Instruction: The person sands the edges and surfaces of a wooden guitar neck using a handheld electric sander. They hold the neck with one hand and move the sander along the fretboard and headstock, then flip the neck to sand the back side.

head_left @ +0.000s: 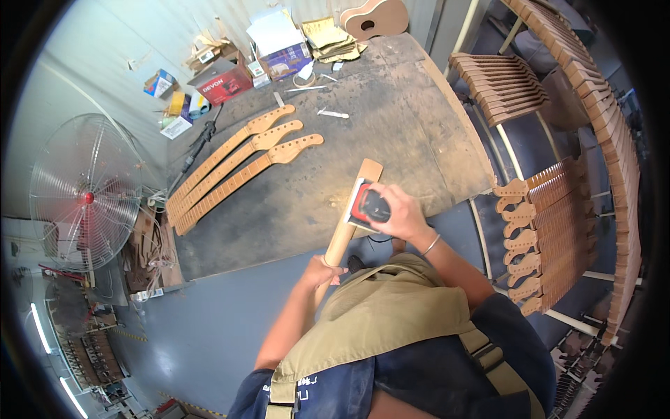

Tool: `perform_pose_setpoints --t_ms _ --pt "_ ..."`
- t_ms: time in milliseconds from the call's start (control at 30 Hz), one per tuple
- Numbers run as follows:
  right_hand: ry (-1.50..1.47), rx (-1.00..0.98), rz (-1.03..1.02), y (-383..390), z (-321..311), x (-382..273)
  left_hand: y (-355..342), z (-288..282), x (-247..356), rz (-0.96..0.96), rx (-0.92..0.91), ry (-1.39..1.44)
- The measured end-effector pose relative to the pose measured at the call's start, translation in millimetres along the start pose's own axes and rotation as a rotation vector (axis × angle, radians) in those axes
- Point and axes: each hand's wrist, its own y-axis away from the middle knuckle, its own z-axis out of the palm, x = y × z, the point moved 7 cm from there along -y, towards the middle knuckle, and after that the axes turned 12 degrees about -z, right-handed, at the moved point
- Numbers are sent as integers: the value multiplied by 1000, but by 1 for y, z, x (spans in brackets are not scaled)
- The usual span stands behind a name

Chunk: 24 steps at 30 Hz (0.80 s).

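A wooden guitar neck [341, 241] slants out over the front edge of the workbench, its wide far end lying above the bench top. My left hand [322, 272] is wrapped round its near part, close to my apron. On the neck's upper half sits a red and black power sander [370, 206] with a pale flat pad. My right hand [405, 215] grips the sander from its right side and presses it against the wood. The pad's underside is hidden.
Three finished-looking guitar necks [252, 167] lie side by side on the workbench [419, 105]. Cardboard boxes [222, 85], sandpaper sheets [329, 40] and a guitar-shaped body [375, 19] line the back. A caged fan [87, 195] stands left; racks of necks [551, 237] stand right.
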Motion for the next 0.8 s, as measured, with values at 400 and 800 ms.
perform_pose_setpoints --t_ms 400,800 --pt "8 344 167 75 -168 12 190 -58 205 815 420 178" --pt "-107 310 11 24 -210 12 194 -46 290 1418 -148 1095"
